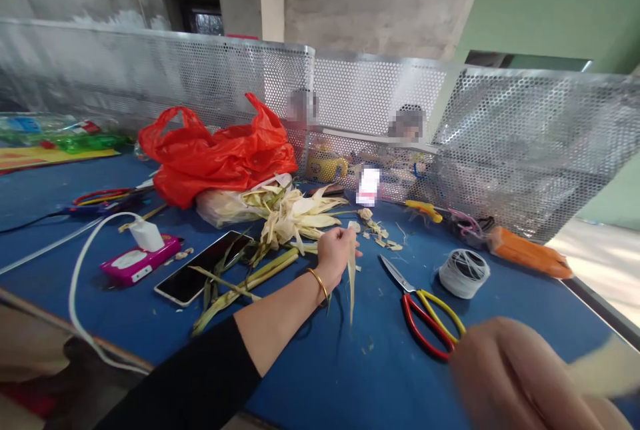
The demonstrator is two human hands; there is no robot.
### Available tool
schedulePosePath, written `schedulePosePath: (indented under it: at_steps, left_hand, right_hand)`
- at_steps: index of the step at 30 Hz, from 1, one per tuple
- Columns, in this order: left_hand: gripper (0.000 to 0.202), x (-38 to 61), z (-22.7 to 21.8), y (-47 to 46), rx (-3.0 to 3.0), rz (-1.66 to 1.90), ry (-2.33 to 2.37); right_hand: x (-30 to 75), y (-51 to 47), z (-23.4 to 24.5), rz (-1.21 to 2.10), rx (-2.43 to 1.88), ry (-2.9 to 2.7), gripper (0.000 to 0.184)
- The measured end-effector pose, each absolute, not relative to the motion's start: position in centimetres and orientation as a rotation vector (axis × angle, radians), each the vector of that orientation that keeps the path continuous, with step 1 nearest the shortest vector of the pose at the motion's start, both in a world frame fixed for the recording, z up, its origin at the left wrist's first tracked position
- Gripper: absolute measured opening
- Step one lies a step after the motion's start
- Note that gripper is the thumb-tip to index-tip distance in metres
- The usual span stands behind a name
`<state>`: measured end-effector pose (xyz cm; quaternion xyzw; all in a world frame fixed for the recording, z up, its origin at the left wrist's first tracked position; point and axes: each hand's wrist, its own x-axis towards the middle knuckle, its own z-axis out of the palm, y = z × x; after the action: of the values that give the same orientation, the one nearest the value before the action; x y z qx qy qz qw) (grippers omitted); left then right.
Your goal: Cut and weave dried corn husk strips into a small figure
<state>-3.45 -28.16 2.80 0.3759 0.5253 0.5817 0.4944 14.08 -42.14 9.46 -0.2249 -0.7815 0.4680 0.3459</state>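
Near the middle of the blue table, my left hand (336,254), a gold bangle at its wrist, pinches a thin pale strip of corn husk (351,290) that hangs down from the fingers. Just behind it spreads a bunch of dried corn husks (295,217), with greenish stalks (250,283) in front. My right hand (520,377) is blurred and close to the camera at lower right, its fingers curled; what they hold is hidden. Beyond that hand lie scissors (417,307) with one red and one yellow handle, blades apart, beside a spool of whitish thread (464,273).
A red plastic bag (220,150) stands behind the husks. At left are a phone (203,270), a magenta power strip (143,260) with a white cable, and pliers (105,197). A lit phone (369,187) leans on the perforated metal screen (375,90). An orange packet (530,253) lies right.
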Motion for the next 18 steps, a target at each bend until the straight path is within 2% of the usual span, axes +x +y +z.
schedulePosePath:
  at_steps: [2,4,7,9,13,18]
  left_hand:
    - [0.024,-3.0,3.2,-29.2,0.913,1.337,1.183]
    - [0.024,-2.3,3.4,-30.4,0.921,1.210,1.044]
    - [0.021,-1.3,3.1,-32.1,0.953,1.045,0.879]
    - [0.020,-0.8,2.8,-32.8,0.943,1.005,0.841]
    - [0.021,-0.5,2.8,-33.2,0.905,1.034,0.849]
    - [0.019,-0.6,3.4,-33.5,0.937,1.042,0.885]
  right_hand:
    - [13.3,-41.2,9.4,1.187,-0.698,-1.921,0.054]
    - [12.3,-39.6,8.8,1.084,-0.944,-1.746,0.034]
    - [11.3,-36.9,6.9,0.778,-1.262,-1.575,0.023]
    - [11.2,-35.7,5.6,0.725,-1.326,-1.490,0.022]
    - [11.4,-35.2,4.6,0.724,-1.338,-1.420,0.037]
    - [11.2,-35.2,4.5,0.874,-1.278,-1.275,0.035]
